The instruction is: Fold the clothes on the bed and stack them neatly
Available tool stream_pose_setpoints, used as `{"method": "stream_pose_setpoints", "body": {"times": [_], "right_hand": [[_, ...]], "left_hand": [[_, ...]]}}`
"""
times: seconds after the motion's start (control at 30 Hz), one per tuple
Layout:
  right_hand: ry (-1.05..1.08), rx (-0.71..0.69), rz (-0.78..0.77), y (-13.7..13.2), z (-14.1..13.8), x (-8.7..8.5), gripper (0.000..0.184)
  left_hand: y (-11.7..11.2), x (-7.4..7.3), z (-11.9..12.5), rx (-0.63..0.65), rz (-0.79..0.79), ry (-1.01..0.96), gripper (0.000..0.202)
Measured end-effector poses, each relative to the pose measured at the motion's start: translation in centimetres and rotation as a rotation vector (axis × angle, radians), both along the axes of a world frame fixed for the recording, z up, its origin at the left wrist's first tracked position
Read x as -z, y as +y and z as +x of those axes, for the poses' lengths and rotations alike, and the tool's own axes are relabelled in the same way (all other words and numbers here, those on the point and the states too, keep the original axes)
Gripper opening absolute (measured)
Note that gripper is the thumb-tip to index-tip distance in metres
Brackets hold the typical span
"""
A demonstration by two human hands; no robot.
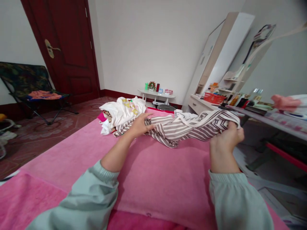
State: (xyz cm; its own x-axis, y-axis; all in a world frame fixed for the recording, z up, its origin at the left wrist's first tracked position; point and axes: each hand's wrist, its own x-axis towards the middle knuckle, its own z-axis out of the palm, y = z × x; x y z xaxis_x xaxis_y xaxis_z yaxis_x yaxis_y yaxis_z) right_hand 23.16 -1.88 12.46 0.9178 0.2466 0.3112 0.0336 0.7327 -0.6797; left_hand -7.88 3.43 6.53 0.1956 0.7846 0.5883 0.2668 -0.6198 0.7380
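Note:
A striped brown-and-white garment (187,127) lies stretched across the pink blanket (148,179) on the bed. My left hand (140,125) rests on its left part with the fingers closed over the cloth. My right hand (227,135) pinches the garment's right end and lifts it slightly off the bed. Both arms wear pale green sleeves. Behind the striped garment sits a pile of white clothes (122,111) with a yellow print.
A dark red door (64,48) is at the back left, with a folding chair (31,86) beside it. A small white table (157,94) stands against the far wall. To the right are a white dresser (206,102) and a cluttered desk (271,111).

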Motion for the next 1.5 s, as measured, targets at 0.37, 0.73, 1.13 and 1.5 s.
{"method": "stream_pose_setpoints", "body": {"times": [0.37,0.73,1.13,1.5], "right_hand": [[-0.022,-0.040,0.205,-0.4,-2.1,-0.9,0.011],[0.045,-0.408,0.119,-1.6,-5.3,-2.6,0.009],[0.138,-0.323,0.190,-2.3,-3.7,-4.0,0.013],[0.167,-0.258,0.203,-1.3,-2.4,-2.2,0.019]], "left_hand": [[-1.3,3.0,3.5,0.188,-0.309,0.333,0.033],[-3.0,2.4,6.5,0.255,-0.279,0.020,0.092],[-1.1,1.5,5.1,0.108,-0.233,-0.142,0.016],[3.4,0.5,-4.9,-0.815,-0.033,-0.817,0.033]]}}
